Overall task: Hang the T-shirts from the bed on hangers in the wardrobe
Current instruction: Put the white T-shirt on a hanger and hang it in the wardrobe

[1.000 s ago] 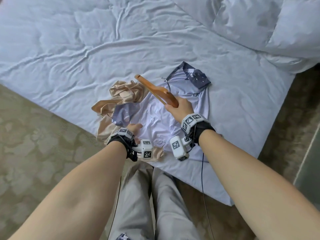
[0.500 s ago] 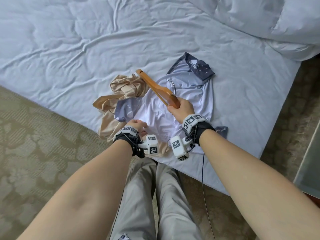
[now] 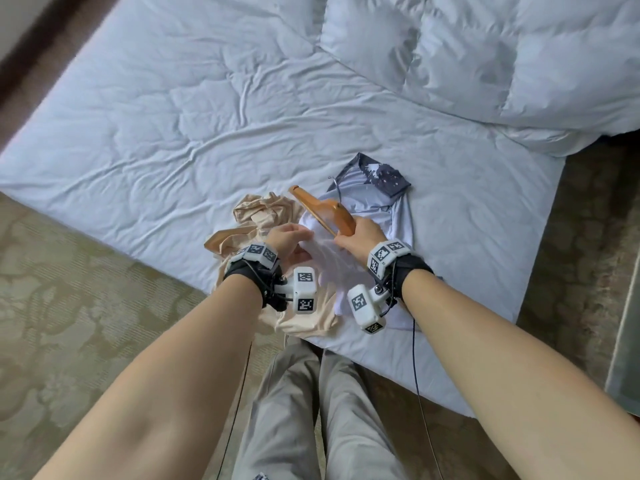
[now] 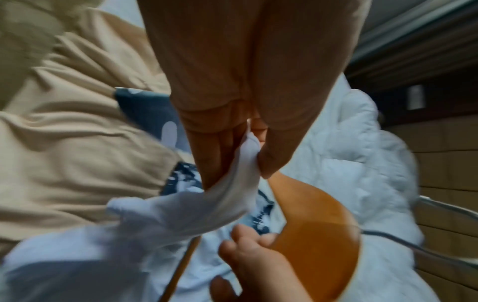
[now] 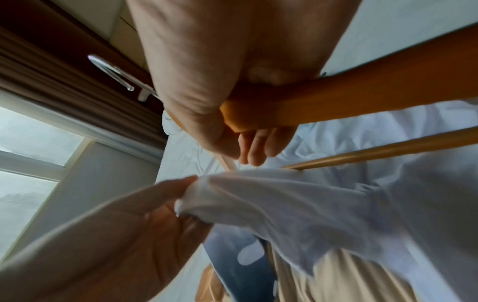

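A white T-shirt (image 3: 377, 216) with dark blue sleeves lies on the bed near its front edge, partly over a beige T-shirt (image 3: 263, 213). My left hand (image 3: 287, 237) pinches a fold of the white T-shirt (image 4: 232, 183) between thumb and fingers and lifts it. My right hand (image 3: 360, 237) grips one end of an orange wooden hanger (image 3: 325, 213), held just above the shirt with its metal hook (image 3: 336, 185) pointing away. In the right wrist view the hanger (image 5: 336, 100) crosses my palm, and the lifted fold (image 5: 258, 196) hangs right below it.
The bed (image 3: 173, 116) has a wrinkled white sheet, with a bunched duvet (image 3: 502, 57) at the back right. Patterned carpet (image 3: 69, 306) lies to the left and below. My legs stand against the bed's front edge.
My left hand has risen from the shirt's lower edge with a pinched fold of white fabric, coming close to the right hand. The hanger has tilted slightly toward it.
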Motion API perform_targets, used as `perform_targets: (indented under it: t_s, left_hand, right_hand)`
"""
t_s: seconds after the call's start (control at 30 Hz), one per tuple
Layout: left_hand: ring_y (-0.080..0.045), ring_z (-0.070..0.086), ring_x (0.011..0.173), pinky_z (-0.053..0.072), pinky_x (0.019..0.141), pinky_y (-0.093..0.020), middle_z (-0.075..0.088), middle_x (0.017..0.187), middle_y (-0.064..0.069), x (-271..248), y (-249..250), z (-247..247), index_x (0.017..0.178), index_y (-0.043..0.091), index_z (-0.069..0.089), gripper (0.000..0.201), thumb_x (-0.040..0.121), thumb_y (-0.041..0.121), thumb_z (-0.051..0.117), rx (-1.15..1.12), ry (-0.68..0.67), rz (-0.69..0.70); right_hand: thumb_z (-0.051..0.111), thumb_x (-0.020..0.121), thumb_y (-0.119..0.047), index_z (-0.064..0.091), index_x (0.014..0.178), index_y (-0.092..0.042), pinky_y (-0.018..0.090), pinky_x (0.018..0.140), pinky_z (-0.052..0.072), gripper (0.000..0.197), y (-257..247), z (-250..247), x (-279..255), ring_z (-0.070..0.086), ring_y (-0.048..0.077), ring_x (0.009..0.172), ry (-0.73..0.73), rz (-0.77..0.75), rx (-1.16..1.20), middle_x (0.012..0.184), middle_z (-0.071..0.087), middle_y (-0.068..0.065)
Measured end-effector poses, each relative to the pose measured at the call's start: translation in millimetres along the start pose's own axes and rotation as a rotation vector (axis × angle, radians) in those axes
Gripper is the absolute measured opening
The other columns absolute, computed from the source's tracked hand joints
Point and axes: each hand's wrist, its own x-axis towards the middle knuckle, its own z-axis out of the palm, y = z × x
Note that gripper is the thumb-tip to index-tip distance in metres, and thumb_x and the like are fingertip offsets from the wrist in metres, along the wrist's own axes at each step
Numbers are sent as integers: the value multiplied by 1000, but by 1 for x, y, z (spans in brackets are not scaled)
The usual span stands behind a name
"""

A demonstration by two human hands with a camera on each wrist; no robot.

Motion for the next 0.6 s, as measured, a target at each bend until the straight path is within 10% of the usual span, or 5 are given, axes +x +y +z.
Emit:
perform_targets:
  t_s: [0.13, 0.37, 0.6]
  left_hand:
    - [-26, 69, 61, 61, 57, -34, 62, 75, -17, -33, 56, 19, 82, 4, 57, 15, 96, -1, 56, 23, -82, 124]
    - [-30, 68, 75, 62, 71, -37, 62, 87, -20, -97, 153, 62, 85, 4, 59, 12, 93, -5, 56, 104, -148, 349]
    - [-25, 68, 72, 60, 61, -33, 62, 80, -15, -162, 246, 99, 84, 2, 59, 13, 93, -6, 56, 159, -210, 556]
  right_hand:
    - [72, 81, -18, 65, 87, -9, 24, 56, 45, 13, -30, -38, -15, 64, 21, 68, -9, -66, -53, 78, 68, 7]
    - [78, 64, -19, 65, 94, -18, 42, 75, 60, 33, -90, -123, -47, 70, 25, 80, 61, -212, -9, 87, 73, 8]
    - [74, 76, -12, 68, 85, -13, 38, 71, 59, 11, -137, -203, -83, 70, 27, 78, 227, -286, 189, 83, 72, 11]
